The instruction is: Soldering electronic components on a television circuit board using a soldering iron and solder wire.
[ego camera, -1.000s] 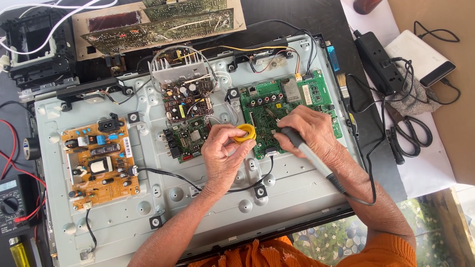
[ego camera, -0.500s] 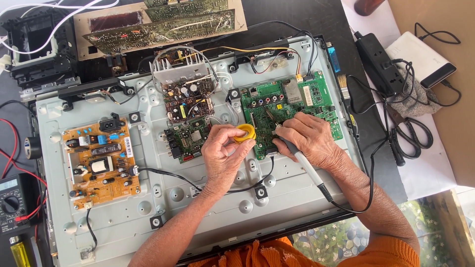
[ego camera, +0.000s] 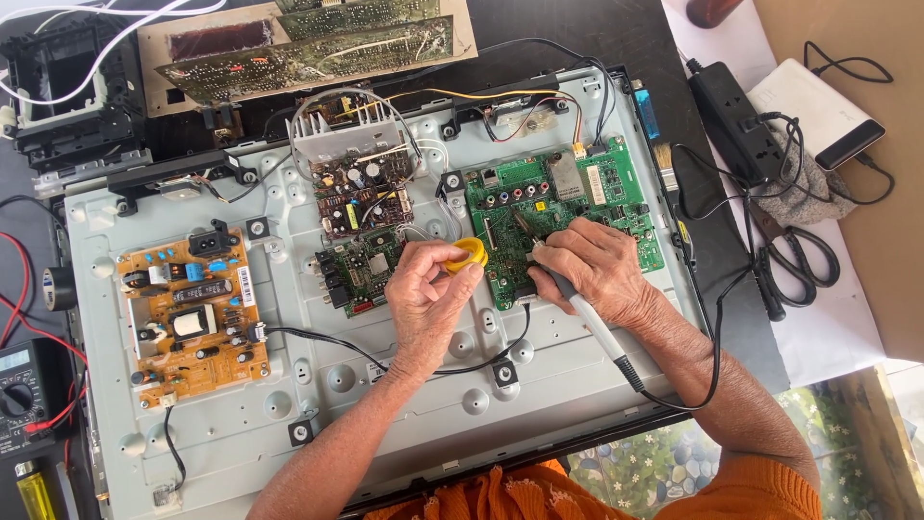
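My left hand (ego camera: 426, 292) holds a small round yellow tin (ego camera: 469, 254) between thumb and fingers, just left of the green circuit board (ego camera: 597, 183). My right hand (ego camera: 599, 270) grips a soldering iron (ego camera: 592, 323) with a pale handle; its tip (ego camera: 521, 224) points up-left and rests over the green board's middle. The iron's black cord (ego camera: 707, 361) loops off to the right. Both hands work above the grey metal back panel (ego camera: 241, 385) of an opened flat-screen set.
An orange power board (ego camera: 188, 313) is mounted at the panel's left, a small dark board (ego camera: 361, 197) with heatsink at centre. A multimeter (ego camera: 21, 395) with red leads lies far left. A black power strip (ego camera: 736, 120), scissors (ego camera: 804, 265) and a white device (ego camera: 818, 111) sit right.
My right hand has swung the soldering iron so its tip now points up-left onto the green board. My left hand still holds the yellow tin in about the same place.
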